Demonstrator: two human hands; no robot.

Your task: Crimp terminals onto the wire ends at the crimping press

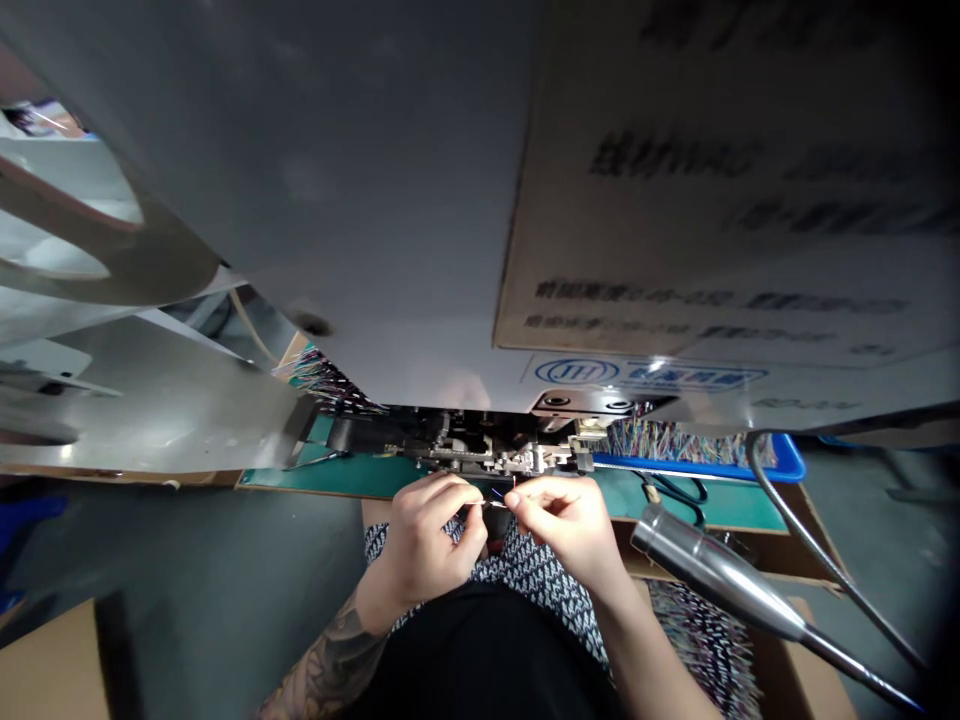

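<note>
A person's two hands meet in front of a small metal mechanism (499, 455) set under the grey housing of a machine (360, 200), seen from a head-worn camera looking down over a black garment and a patterned cloth on the lap. The left hand (429, 540) is curled almost closed, its thumb and forefinger pinched on the end of a thin wire (496, 497); the right hand (562, 520) is likewise nearly closed, its fingertips nipping the same wire from the other side, so that the two hands sit just apart with the short strand between them. The wire lies directly below the mechanism, close to it, though whether it touches the metal parts is too fine to tell. A green mat (352, 475) covers the surface beneath the machine. To the right, a blue tray (784, 462) holds a bundle of many-coloured wires (667, 438), and a second bundle of coloured wires (326, 378) shows to the left under the housing. A polished metal handle (712, 570) on a rod slants across the lower right, and a printed cardboard sheet (720, 190) is fixed to the machine's face above
</note>
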